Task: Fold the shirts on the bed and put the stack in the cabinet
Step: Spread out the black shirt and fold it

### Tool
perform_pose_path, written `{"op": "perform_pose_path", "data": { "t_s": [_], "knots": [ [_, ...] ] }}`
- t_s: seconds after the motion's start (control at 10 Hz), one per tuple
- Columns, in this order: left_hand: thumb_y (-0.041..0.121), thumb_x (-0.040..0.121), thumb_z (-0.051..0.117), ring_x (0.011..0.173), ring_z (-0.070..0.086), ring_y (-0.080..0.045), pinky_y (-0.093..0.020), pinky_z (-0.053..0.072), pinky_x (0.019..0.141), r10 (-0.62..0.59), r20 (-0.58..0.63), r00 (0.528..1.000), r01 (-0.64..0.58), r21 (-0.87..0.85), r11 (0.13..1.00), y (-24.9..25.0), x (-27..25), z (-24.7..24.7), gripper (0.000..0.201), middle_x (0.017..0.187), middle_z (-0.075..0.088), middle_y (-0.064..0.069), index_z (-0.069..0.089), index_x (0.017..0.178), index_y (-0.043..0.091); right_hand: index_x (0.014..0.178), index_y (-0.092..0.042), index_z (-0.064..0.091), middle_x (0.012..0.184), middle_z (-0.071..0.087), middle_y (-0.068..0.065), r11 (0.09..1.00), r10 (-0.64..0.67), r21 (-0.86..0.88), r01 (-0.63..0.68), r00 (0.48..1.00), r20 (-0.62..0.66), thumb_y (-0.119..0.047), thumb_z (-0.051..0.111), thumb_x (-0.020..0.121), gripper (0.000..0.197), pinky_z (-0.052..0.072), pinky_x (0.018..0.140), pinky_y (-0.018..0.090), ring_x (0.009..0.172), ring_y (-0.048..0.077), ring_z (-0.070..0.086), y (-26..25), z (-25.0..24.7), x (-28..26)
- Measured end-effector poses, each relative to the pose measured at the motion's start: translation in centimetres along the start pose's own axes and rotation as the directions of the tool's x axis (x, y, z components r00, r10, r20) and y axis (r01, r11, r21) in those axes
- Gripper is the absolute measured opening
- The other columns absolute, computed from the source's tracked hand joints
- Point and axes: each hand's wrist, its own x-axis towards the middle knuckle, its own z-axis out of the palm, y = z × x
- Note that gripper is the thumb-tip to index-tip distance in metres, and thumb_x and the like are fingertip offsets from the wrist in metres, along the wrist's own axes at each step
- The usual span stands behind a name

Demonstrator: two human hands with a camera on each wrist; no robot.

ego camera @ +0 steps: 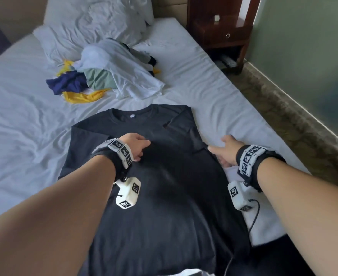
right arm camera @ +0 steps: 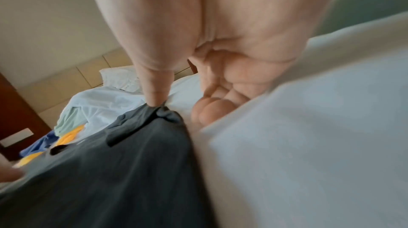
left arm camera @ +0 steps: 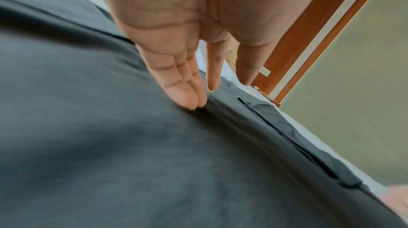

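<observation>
A black T-shirt [ego camera: 164, 196] lies flat on the white bed [ego camera: 15, 116], collar toward the pillows. Its right sleeve [ego camera: 179, 120] is turned in over the chest. My left hand [ego camera: 138, 145] rests on the chest of the shirt. In the left wrist view the left hand's [left arm camera: 212, 92] fingers are straight, their tips pressing the dark fabric [left arm camera: 110, 144]. My right hand [ego camera: 223, 150] lies at the shirt's right edge. In the right wrist view its thumb [right arm camera: 154, 99] touches a bunched bit of that edge [right arm camera: 163, 115], and the other fingertips [right arm camera: 209, 111] sit on the sheet.
A heap of unfolded shirts [ego camera: 108, 72] in white, green, navy and yellow lies beyond the black one, with pillows [ego camera: 96, 22] behind. A dark wooden nightstand [ego camera: 220, 30] stands at the far right. A white cloth [ego camera: 267, 216] lies under my right wrist. Carpet [ego camera: 283, 108] borders the bed's right edge.
</observation>
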Motion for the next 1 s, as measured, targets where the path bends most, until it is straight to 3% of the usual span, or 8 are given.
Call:
{"op": "perform_pose_path", "data": {
  "t_s": [0.1, 0.2, 0.4, 0.6, 0.7, 0.8, 0.9, 1.0],
  "knots": [
    [0.023, 0.099, 0.064, 0.058, 0.053, -0.021, -0.025, 0.048, 0.050, -0.054, -0.037, 0.998, 0.058, 0.109, 0.992, -4.0, -3.9, -3.6, 0.011, 0.075, 0.056, -0.013, 0.065, 0.099, 0.011, 0.088, 0.002, 0.059, 0.057, 0.060, 0.014, 0.989, 0.137, 0.034, -0.140, 0.986, 0.094, -0.031, 0.071, 0.088, 0.035, 0.048, 0.051, 0.032, 0.043, 0.023, 0.055, 1.1, 0.0, -5.3],
    [0.019, 0.100, 0.063, 0.058, 0.053, -0.024, -0.029, 0.049, 0.054, -0.127, -0.038, 0.991, 0.131, 0.160, 0.978, -7.6, -8.4, -6.1, 0.017, 0.073, 0.056, -0.012, 0.063, 0.090, 0.005, 0.086, 0.008, 0.060, 0.051, 0.063, 0.016, 0.967, 0.255, -0.019, -0.255, 0.950, 0.179, -0.029, 0.069, 0.093, 0.038, 0.054, 0.047, 0.031, 0.038, 0.025, 0.058, 2.1, 0.4, -10.8],
    [0.019, 0.098, 0.059, 0.097, 0.066, -0.030, -0.035, 0.057, 0.084, -0.248, -0.203, 0.947, 0.312, 0.403, 0.861, -14.7, -15.8, -8.9, 0.031, 0.111, 0.068, -0.008, 0.066, 0.126, 0.009, 0.089, 0.001, 0.065, 0.077, 0.070, 0.017, 0.955, 0.244, -0.219, -0.201, 0.950, 0.195, -0.037, 0.085, 0.080, 0.044, 0.054, 0.049, 0.027, 0.058, 0.027, 0.066, 3.0, 1.9, -17.5],
    [0.061, 0.097, 0.054, 0.130, 0.056, -0.024, -0.029, 0.041, 0.105, -0.298, -0.428, 0.853, 0.417, 0.217, 0.883, -19.0, -22.2, -10.3, 0.067, 0.144, 0.058, -0.009, 0.056, 0.143, 0.012, 0.142, -0.004, 0.052, 0.144, 0.057, 0.010, 0.774, 0.094, -0.622, -0.115, 0.993, -0.066, -0.045, 0.053, 0.102, 0.057, 0.042, 0.105, 0.029, 0.131, 0.023, 0.055, 1.4, 4.7, -24.3],
    [0.049, 0.102, 0.049, 0.129, 0.057, -0.023, -0.028, 0.041, 0.107, -0.323, -0.324, 0.889, 0.429, 0.344, 0.835, -20.3, -24.5, -10.6, 0.055, 0.144, 0.058, -0.006, 0.056, 0.143, 0.012, 0.144, -0.004, 0.052, 0.148, 0.053, 0.011, 0.637, 0.043, -0.771, 0.017, 0.997, 0.058, -0.025, 0.042, 0.108, 0.043, 0.041, 0.111, 0.035, 0.135, 0.026, 0.051, 1.4, 6.4, -25.8],
    [0.034, 0.103, 0.051, 0.122, 0.062, -0.026, -0.029, 0.051, 0.100, -0.379, -0.211, 0.901, 0.433, 0.367, 0.824, -21.4, -26.2, -10.8, 0.044, 0.138, 0.063, -0.008, 0.059, 0.140, 0.011, 0.132, -0.002, 0.061, 0.126, 0.067, 0.013, 0.781, 0.012, -0.623, 0.029, 0.998, 0.062, -0.025, 0.047, 0.106, 0.038, 0.053, 0.096, 0.033, 0.116, 0.030, 0.064, 1.7, 6.6, -25.7],
    [0.015, 0.102, 0.054, 0.099, 0.067, -0.025, -0.023, 0.054, 0.062, -0.409, -0.167, 0.897, 0.397, -0.099, 0.912, -21.3, -29.0, -11.2, 0.035, 0.128, 0.068, -0.015, 0.062, 0.132, -0.001, 0.124, 0.003, 0.057, 0.084, 0.063, 0.019, 0.989, 0.131, 0.080, -0.127, 0.990, -0.052, -0.010, 0.043, 0.102, 0.030, 0.053, 0.054, 0.031, 0.063, 0.031, 0.060, 1.7, 5.5, -25.9],
    [0.002, 0.095, 0.056, 0.074, 0.065, -0.029, -0.025, 0.048, 0.041, -0.296, -0.188, 0.936, 0.289, -0.065, 0.955, -21.4, -29.5, -11.8, 0.015, 0.090, 0.068, -0.016, 0.069, 0.101, -0.002, 0.104, -0.002, 0.053, 0.078, 0.055, 0.013, 0.998, 0.047, 0.053, -0.041, 0.994, -0.101, -0.005, 0.045, 0.100, 0.009, 0.053, 0.059, 0.028, 0.063, 0.025, 0.057, 2.3, 4.0, -26.7]
  ]
}}
